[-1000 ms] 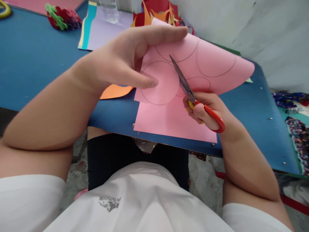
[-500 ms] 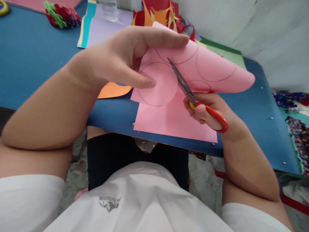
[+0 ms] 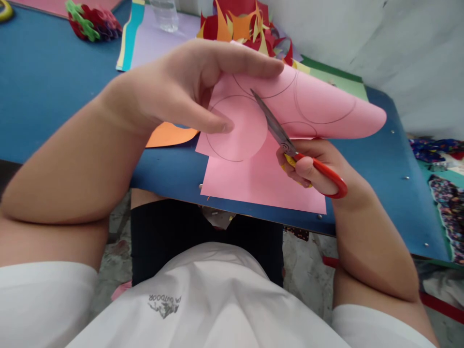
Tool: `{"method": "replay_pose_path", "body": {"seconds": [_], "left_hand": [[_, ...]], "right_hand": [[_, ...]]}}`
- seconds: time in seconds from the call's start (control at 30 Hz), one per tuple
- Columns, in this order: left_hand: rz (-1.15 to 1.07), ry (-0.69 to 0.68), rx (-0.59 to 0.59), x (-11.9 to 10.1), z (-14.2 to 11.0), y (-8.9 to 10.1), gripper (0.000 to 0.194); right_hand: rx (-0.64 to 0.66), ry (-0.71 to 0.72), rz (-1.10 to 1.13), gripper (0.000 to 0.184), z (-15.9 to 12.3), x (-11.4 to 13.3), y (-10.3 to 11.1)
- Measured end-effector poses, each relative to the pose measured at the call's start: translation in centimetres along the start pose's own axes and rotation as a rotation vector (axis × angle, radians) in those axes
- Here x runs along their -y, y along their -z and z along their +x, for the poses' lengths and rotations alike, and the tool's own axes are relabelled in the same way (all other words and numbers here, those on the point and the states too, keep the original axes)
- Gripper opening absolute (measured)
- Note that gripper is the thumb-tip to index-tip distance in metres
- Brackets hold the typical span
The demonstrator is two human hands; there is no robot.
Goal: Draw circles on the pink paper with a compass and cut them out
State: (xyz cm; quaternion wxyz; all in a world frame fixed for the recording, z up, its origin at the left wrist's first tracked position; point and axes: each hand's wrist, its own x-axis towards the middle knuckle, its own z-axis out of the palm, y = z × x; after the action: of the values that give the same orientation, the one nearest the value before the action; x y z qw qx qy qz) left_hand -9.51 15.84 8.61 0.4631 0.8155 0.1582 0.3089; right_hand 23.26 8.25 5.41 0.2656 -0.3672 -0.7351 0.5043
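My left hand (image 3: 195,89) grips a sheet of pink paper (image 3: 319,104), thumb on the face of a drawn circle and fingers along the top edge. Several pencilled circles show on the sheet, whose right part curls over. The near circle's right and lower right edge is cut free. My right hand (image 3: 319,169) is wrapped round red-and-yellow-handled scissors (image 3: 279,133). Their blades look nearly closed and point up and left, at the right side of that circle. Beneath lies another piece of pink paper (image 3: 250,186) at the table's near edge; I cannot tell whether it joins the held sheet.
On the blue table (image 3: 47,92) an orange paper piece (image 3: 172,136) lies under my left wrist. Behind are a clear cup (image 3: 165,17), red and orange paper cutouts (image 3: 241,26), lilac paper (image 3: 147,46) and a ruffled colourful bundle (image 3: 94,23). A pale wall (image 3: 380,53) bounds the right.
The scissors' handle and my right hand have shifted slightly to the right. The held pink sheet has dipped a little, and my left hand keeps its grip.
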Motion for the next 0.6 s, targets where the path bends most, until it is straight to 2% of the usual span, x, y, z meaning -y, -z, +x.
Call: {"method": "replay_pose_path", "body": {"seconds": [0.2,0.4,0.6], "left_hand": [[0.025,-0.034,0.024,0.42,-0.05,0.49,0.083],[0.010,0.049,0.019,0.33,-0.51,0.54,0.092],[0.069,0.049,0.042,0.07,-0.24,0.88,0.084]], "right_hand": [[0.039,0.024,-0.005,0.062,-0.08,-0.08,0.33],[0.036,0.033,0.019,0.060,-0.05,-0.21,0.24],[0.040,0.044,0.032,0.058,-0.03,-0.18,0.19]]}}
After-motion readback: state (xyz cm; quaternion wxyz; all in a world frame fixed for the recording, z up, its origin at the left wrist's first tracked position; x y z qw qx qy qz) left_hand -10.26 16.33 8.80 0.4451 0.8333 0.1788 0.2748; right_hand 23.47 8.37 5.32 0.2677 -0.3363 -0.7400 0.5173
